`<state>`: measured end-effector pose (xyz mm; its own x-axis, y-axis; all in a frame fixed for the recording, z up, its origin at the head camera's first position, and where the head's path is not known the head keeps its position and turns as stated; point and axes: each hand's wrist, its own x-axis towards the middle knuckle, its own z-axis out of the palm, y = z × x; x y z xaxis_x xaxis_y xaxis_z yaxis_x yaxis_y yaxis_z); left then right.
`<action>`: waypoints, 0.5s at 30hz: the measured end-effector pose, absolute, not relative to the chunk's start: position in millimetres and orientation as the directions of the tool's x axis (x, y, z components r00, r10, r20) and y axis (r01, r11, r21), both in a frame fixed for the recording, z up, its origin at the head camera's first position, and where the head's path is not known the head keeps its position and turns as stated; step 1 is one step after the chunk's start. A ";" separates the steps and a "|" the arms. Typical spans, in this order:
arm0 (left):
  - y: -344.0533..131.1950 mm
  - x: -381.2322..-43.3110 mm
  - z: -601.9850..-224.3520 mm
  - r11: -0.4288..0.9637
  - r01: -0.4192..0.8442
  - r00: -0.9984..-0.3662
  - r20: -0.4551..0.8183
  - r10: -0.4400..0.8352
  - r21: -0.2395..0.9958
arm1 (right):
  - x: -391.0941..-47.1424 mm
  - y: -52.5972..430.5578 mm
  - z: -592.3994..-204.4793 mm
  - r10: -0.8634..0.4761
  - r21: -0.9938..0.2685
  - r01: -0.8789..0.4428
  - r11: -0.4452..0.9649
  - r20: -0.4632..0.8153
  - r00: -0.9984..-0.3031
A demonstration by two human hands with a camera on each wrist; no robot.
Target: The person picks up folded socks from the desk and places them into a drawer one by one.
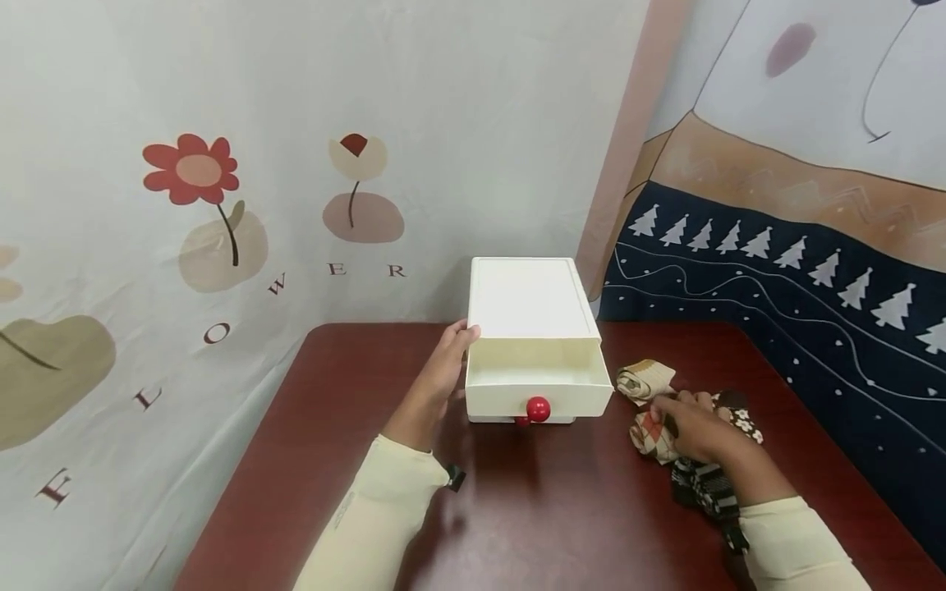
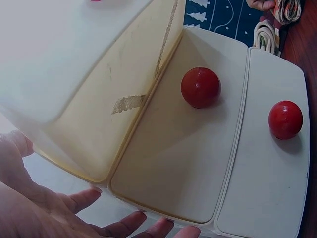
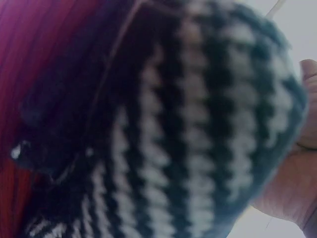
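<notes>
A small white drawer cabinet [image 1: 528,300] stands on the table, its upper drawer [image 1: 510,400] pulled out, with bare floor showing inside. In the head view my left hand [image 1: 447,361] touches the cabinet's left side near the front corner. The left wrist view shows its fingers [image 2: 126,224] spread along that side. At the right, my right hand [image 1: 695,427] holds a beige and orange checked rolled sock pair [image 1: 652,437], partly hidden by the fingers. Around it lie a cream roll [image 1: 645,380], a black patterned roll [image 1: 705,486] and a flowered brown roll [image 1: 742,419].
Each drawer front bears a red round knob [image 1: 538,409]. The dark red table [image 1: 355,410] backs onto a wall cloth [image 1: 443,123] with flowers and letters. A navy tree-print cloth [image 1: 769,287] hangs at the right. A black-and-white knitted surface [image 3: 198,129] fills the right wrist view, blurred.
</notes>
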<state>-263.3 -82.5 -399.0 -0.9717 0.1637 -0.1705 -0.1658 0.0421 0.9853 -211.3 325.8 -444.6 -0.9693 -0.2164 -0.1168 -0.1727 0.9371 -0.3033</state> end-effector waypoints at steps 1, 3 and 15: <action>-82.0 -264.3 -398.6 0.043 -0.165 -0.972 -0.170 0.165 0.985 | -211.7 325.9 -443.9 -0.213 -0.304 -0.170 0.937 -0.115 -0.970; -81.4 -264.5 -397.4 0.050 -0.163 -0.972 -0.169 0.163 0.985 | -211.9 325.9 -441.9 -0.210 -0.310 -0.169 0.936 -0.105 -0.972; -79.7 -262.3 -397.7 0.058 -0.156 -0.975 -0.163 0.151 0.986 | -206.2 321.9 -454.2 -0.274 -0.377 -0.264 0.888 0.028 -0.961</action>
<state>-262.3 -79.7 -397.7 -0.9750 0.1513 -0.1628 -0.1557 0.0579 0.9861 -206.2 321.9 -454.2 -0.9614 -0.2737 0.0275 -0.2636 0.8879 -0.3771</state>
